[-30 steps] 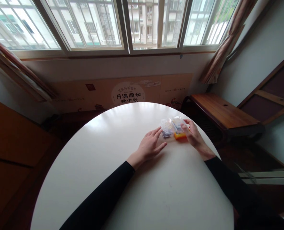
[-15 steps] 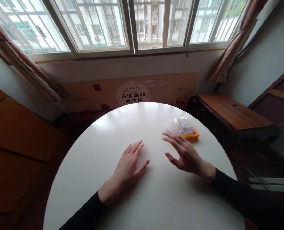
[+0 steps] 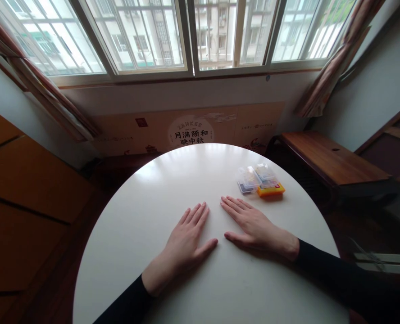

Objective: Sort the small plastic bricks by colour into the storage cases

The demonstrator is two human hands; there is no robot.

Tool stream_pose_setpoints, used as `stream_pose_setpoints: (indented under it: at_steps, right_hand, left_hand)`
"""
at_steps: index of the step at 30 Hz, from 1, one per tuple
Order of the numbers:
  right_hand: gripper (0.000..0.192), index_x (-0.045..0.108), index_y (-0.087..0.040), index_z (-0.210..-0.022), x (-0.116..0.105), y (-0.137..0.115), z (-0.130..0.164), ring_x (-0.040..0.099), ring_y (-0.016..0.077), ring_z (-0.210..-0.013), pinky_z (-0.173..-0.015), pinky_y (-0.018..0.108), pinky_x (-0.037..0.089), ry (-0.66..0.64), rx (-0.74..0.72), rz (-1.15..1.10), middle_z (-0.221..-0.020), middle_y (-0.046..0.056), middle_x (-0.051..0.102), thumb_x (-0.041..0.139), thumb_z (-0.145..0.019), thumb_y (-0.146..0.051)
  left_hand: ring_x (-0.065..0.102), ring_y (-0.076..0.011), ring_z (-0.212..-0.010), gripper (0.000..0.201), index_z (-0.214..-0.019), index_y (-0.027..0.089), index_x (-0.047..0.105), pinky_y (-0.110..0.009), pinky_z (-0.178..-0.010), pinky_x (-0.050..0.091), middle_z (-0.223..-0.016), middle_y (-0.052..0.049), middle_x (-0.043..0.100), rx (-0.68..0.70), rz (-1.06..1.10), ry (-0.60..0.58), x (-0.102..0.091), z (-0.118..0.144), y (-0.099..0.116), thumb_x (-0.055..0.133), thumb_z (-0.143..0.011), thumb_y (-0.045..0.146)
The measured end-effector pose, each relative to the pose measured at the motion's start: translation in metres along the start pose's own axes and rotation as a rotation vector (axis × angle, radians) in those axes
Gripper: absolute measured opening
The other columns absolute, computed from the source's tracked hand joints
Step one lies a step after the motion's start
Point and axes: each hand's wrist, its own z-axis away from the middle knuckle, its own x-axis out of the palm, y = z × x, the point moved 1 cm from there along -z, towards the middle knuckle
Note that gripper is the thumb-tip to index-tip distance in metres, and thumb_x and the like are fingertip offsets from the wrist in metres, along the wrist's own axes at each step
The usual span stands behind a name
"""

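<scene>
As daylight is coming through a barred window [image 3: 213, 36] at the top of the frame, a person in black sleeves [image 3: 325, 274] is resting both hands on a round white table [image 3: 203, 292]. The left hand [image 3: 183, 240], at lower center, is lying palm down, fingers stretched forward and thumb spread wide; the right hand [image 3: 254, 225], right of center, is lying the same way, angled inward. Neither is holding anything, and a narrow strip of tabletop is separating them.

Just beyond the right hand, right of center, two clear plastic cases [image 3: 249, 178] are sitting side by side, one above a dark case [image 3: 244, 188] and the other above an orange box [image 3: 270, 191]. The cluster is apparently being kept stacked and off to one side so it is taking up little room; the flat palms are probably serving as a resting pose, touching none of it.

Below the window, a pale printed panel [image 3: 119, 130] is carrying the clearest writing: "ZANKEE" is arching over the characters "月满颐和" and "映中秋" at center. A red square [image 3: 141, 122] is marking the panel's left, its detail too small to read. The orange box is showing a red patch [image 3: 277, 186], any lettering illegible.
</scene>
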Motion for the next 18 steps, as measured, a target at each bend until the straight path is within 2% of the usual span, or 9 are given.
stream_pose_setpoints:
  at_steps: [8, 18]
  right_hand:
    - [0.094, 0.024, -0.021, -0.179, -0.0016, 0.0002, -0.0007, 0.028, 0.0328, -0.172, -0.141, 0.055, 0.027, -0.005, 0.005, -0.001, -0.184, 0.012, 0.026, 0.062, -0.105, -0.065]
    - [0.094, 0.022, -0.024, -0.18, -0.001, 0.0023, 0.0001, 0.026, 0.0333, -0.172, -0.141, 0.055, 0.026, -0.012, 0.006, -0.018, -0.185, 0.01, 0.024, 0.061, -0.106, -0.066]
  left_hand:
    - [0.031, -0.0365, -0.17, 0.09, -0.18, 0.021, 0.023, -0.056, -0.139, 0.027, -0.184, -0.013, 0.026, -0.009, 0.007, -0.008, 0.0023, 0.0013, -0.0012, 0.05, -0.109, 0.07]
    - [0.03, -0.0357, -0.17, 0.091, -0.181, 0.022, 0.019, -0.056, -0.139, 0.026, -0.184, -0.012, 0.025, -0.013, -0.017, -0.02, 0.0007, 0.0001, -0.0001, 0.049, -0.11, 0.07]
